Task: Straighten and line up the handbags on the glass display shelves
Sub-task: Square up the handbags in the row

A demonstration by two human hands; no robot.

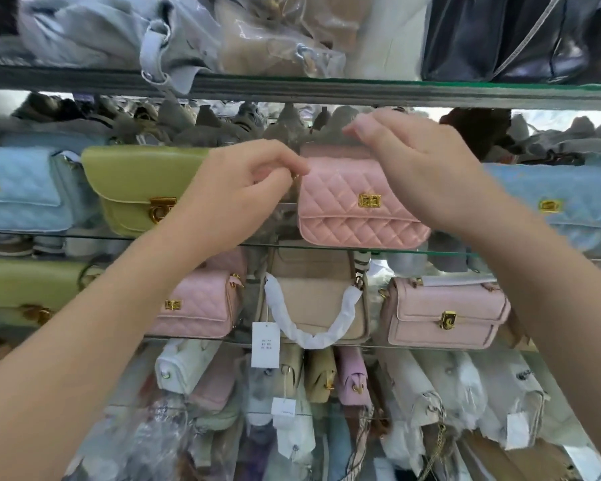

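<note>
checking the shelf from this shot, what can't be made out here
Head view only:
- Pink quilted bag: right top corner hidden by the right hand.
- Green bag: right side behind the left hand.
- White price tag: print too small to read.
- Blue quilted bag: cut off by the left edge.

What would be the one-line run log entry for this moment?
step: straightening | object: pink quilted bag | left hand: pinching its top-left corner | right hand: on its top edge

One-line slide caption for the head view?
Both hands, left and right, grip the pink quilted handbag on the glass shelf.
</note>
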